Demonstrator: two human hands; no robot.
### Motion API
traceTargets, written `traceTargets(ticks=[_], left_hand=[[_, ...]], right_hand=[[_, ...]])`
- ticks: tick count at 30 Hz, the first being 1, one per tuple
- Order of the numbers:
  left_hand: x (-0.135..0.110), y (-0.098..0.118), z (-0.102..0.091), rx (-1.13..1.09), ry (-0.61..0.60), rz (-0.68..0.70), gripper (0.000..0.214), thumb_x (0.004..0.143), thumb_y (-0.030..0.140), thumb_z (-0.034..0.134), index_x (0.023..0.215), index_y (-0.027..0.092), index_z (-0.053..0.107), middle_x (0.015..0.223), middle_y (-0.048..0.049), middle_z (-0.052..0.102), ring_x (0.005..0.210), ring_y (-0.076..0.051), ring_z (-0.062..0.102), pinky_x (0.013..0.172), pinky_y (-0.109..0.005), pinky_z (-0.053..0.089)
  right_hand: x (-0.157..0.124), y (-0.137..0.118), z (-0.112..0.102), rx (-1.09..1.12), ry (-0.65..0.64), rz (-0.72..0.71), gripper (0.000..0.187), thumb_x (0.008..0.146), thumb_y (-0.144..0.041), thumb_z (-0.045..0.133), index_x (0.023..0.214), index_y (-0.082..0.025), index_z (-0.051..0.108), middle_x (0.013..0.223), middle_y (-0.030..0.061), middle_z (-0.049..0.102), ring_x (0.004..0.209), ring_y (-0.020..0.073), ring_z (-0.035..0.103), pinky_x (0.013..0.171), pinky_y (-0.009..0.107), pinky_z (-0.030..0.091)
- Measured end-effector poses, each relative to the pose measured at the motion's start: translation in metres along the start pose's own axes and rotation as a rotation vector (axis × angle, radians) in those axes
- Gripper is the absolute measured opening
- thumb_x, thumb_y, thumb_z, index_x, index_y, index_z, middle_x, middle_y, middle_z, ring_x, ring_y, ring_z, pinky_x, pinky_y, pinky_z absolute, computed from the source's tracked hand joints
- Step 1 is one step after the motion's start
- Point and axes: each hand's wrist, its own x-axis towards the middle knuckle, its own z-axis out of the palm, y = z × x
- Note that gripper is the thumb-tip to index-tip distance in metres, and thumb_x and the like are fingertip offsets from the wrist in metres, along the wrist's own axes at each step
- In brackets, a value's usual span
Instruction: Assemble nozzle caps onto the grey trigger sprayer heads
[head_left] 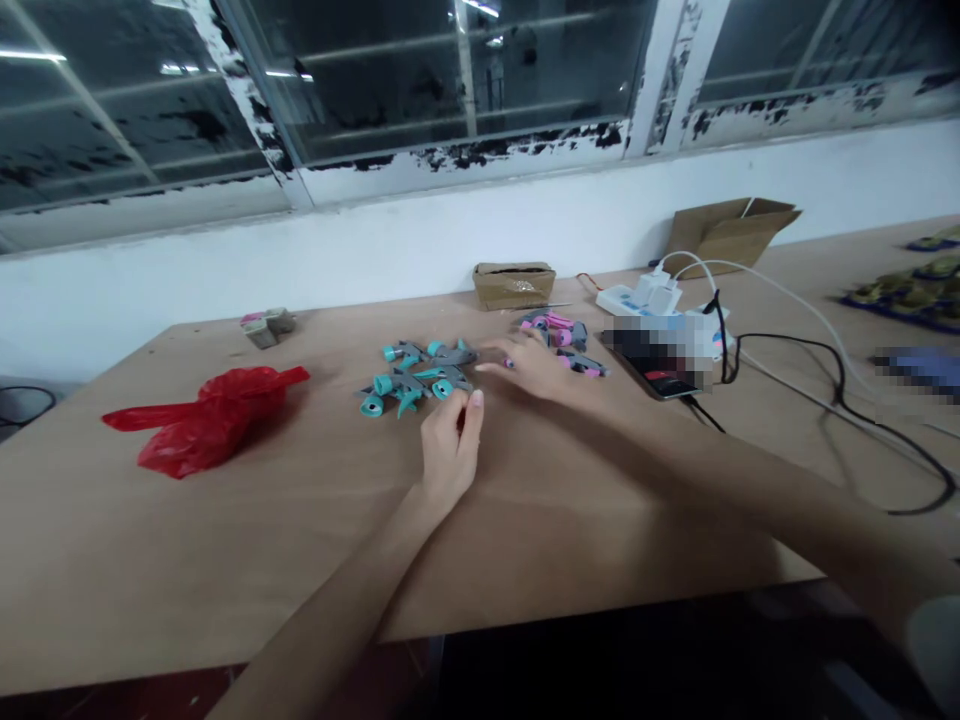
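Several teal-and-grey plastic pieces (pixel 409 382), shaped somewhat like small toy guns with round teal ends, lie in a loose cluster on the table. Just in front of them is my left hand (pixel 448 450), its fingers curled and the thumb near the index finger; whatever they may hold is hidden. My right hand (pixel 532 366) reaches over the table with fingers stretched toward a grey piece (pixel 457 354) at the cluster's right side. Whether it touches that piece, I cannot tell. Behind and beside this hand lie similar pink-and-grey pieces (pixel 581 362).
On the wooden table (pixel 247 560), a red plastic bag (pixel 217 420) lies left, near small blocks (pixel 266 327). A small cardboard box (pixel 514 286) stands by the wall. Rightward are a phone (pixel 652 365), a power strip (pixel 630 300), loose cables and an open carton (pixel 724 235).
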Motion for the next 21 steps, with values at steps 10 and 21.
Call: traceTargets(ticks=[10,21], left_hand=[[0.000,0.000,0.010,0.035,-0.062,0.036,0.039,0.088,0.032,0.047,0.053,0.017,0.045,0.057,0.0019,0.045,0.054,-0.011,0.042,0.053,-0.024,0.034],[-0.004,0.001,0.010,0.000,-0.062,-0.034,0.026,0.087,0.033,0.049,0.067,0.018,0.047,0.062,0.0022,0.049,0.054,-0.010,0.048,0.049,-0.021,0.039]], right_hand=[[-0.011,0.042,-0.008,-0.087,-0.140,0.035,0.054,0.074,-0.047,0.062,0.122,-0.023,0.054,0.137,0.0170,0.042,0.126,0.0367,0.036,0.099,0.057,0.023],[-0.038,-0.002,-0.050,-0.004,0.081,-0.017,0.032,0.086,-0.043,0.049,0.109,-0.021,0.055,0.120,0.0072,0.059,0.114,0.0224,0.050,0.101,0.047,0.020]])
